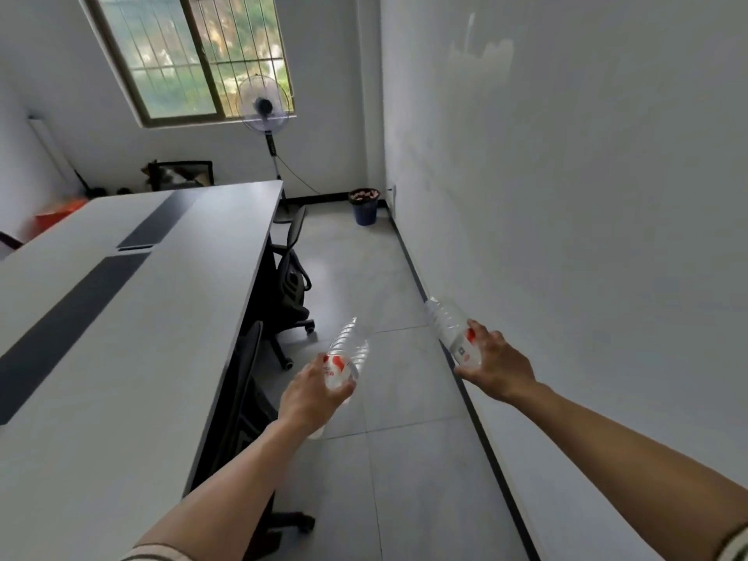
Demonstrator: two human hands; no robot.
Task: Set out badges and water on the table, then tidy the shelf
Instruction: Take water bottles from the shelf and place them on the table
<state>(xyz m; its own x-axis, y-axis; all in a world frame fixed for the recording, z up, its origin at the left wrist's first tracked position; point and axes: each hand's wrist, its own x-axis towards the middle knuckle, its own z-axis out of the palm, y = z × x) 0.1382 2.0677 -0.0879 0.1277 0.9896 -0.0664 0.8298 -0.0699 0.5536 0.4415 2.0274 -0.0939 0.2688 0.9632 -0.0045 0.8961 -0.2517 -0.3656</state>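
Water bottle (348,350), clear with a red and white label, is gripped round its middle by the left hand (311,394), fingers curled about it. A second water bottle (451,323) of the same kind is clasped the same way in the right hand (496,368). Both bottles are tilted, their far ends pointing away from the person, and both are held in the air above the tiled floor (364,277), well apart from each other.

A long grey worktop (121,317) with dark strips down its middle fills the left side. Its right edge runs away from the viewer, just left of the left hand. Two black office chairs, one near (243,382) and one farther (293,285), are tucked under that edge, their wheeled bases jutting into the aisle.

The aisle lies between the worktop edge and a white wall (566,196) on the right, which has a dark skirting strip (409,261). At the far end a blue bin (364,206) stands near the wall, and a pedestal fan (263,105) stands below a barred window (190,54).
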